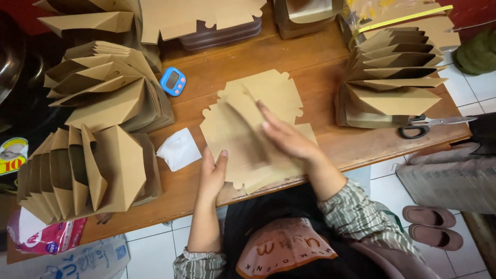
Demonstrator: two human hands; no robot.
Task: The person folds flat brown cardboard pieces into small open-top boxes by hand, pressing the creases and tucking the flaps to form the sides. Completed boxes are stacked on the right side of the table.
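Note:
A flat brown cardboard box blank (248, 121) with notched edges lies on the wooden table (310, 57) in front of me. My left hand (213, 173) rests flat on its near left edge, fingers together and thumb out. My right hand (287, 135) lies palm down across the middle of the blank, fingers pointing up and left, pressing on it. One panel of the blank near my right fingers looks blurred. Neither hand grips anything.
Stacks of folded brown boxes stand at the left (103, 88), the lower left (82, 175) and the right (395, 77). A blue digital timer (172, 81), a white tissue (179, 149) and black-handled scissors (429, 125) lie on the table. Slippers (431, 225) sit on the tiled floor.

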